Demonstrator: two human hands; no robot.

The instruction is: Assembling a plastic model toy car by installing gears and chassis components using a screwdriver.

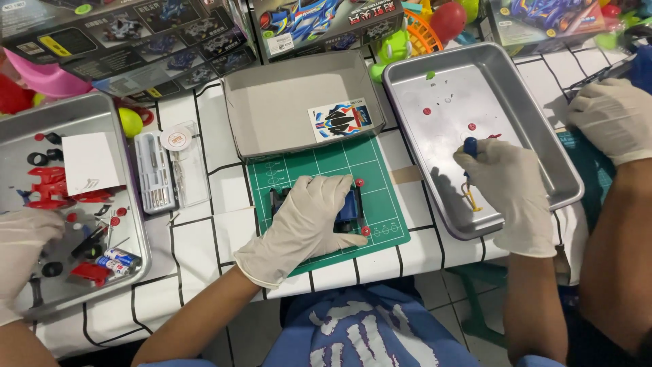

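Observation:
My left hand [309, 221], in a white glove, presses down on a blue and black toy car chassis [350, 207] with red wheel hubs, which lies on a green cutting mat [319, 163]. My right hand [509, 187], also gloved, hovers inside a metal tray [543, 136] and grips a screwdriver with a blue handle [470, 146]. Small red parts [471, 126] lie loose on the tray floor, and a yellow piece [468, 198] sits under my right hand.
A grey cardboard box lid [272, 102] with a sticker sheet [341, 119] lies behind the mat. A clear tool case [155, 173] sits left of it. Other people's gloved hands work at the left tray [20, 238] and far right [614, 115]. Toy boxes line the back.

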